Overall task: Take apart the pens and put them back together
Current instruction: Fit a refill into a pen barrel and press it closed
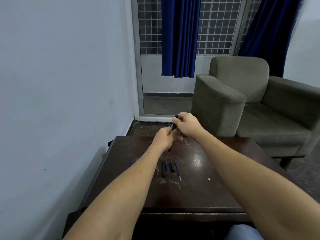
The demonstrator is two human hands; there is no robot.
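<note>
Two hands clamped on one pen (174, 122) above the far edge of the table (216, 170): left hand (163, 139) low, right hand (186, 124) up top. Looks like you're mid-twist. Next needs a straight pull, then lay it by the loose parts (164, 168).

Likely a home sitting room, armchair (245, 99), curtains (180, 37), wooden table (216, 179)

1. I can read no writing, brand, number or sign anywhere.
2. Any print on the pen (174, 125) I hold is too small to make out.
3. The same goes for the pen parts (164, 168) lying near the middle of the table (207, 191).
</note>
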